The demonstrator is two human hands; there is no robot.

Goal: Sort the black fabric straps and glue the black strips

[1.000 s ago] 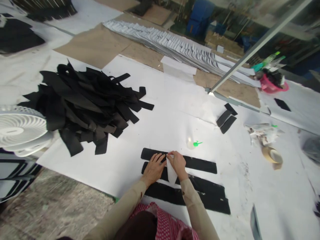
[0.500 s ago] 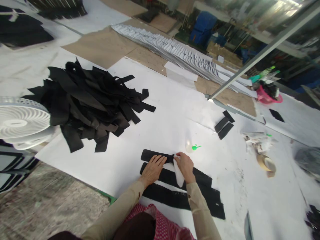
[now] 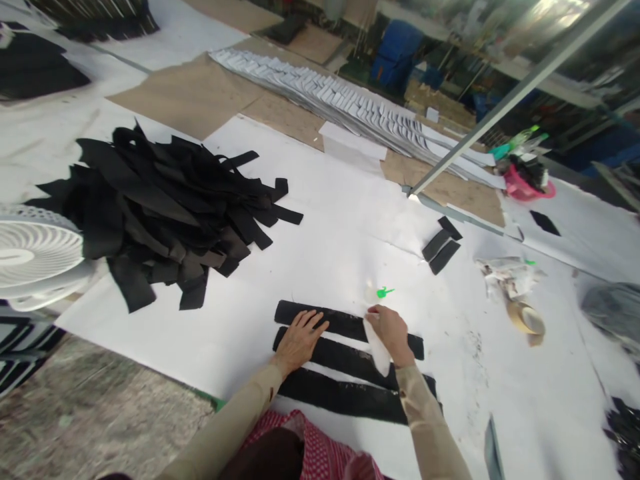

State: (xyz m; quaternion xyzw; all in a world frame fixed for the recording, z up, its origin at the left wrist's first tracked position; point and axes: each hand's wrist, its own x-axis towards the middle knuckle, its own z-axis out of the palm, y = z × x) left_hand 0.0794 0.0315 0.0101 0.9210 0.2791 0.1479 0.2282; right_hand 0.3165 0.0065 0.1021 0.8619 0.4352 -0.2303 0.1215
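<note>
Three black fabric strips lie side by side on the white table in front of me. My left hand rests with fingers spread on the left part of the farthest strip. My right hand is closed on a white cloth and touches the same strip farther right. The cloth hangs down over the middle strip. Nearest my body lies the third strip, its right end partly hidden by my right forearm. Just beyond the right hand is a small clear bottle with a green tip.
A large heap of black strips lies to the left, beside a white fan. Several short black pieces and a tape roll are to the right. A slanting metal pole stands at the back, near a pink basket.
My right hand has moved right along the far strip with the white cloth. That strip now lies flat between the hands. The left hand stays on it, fingers more spread.
</note>
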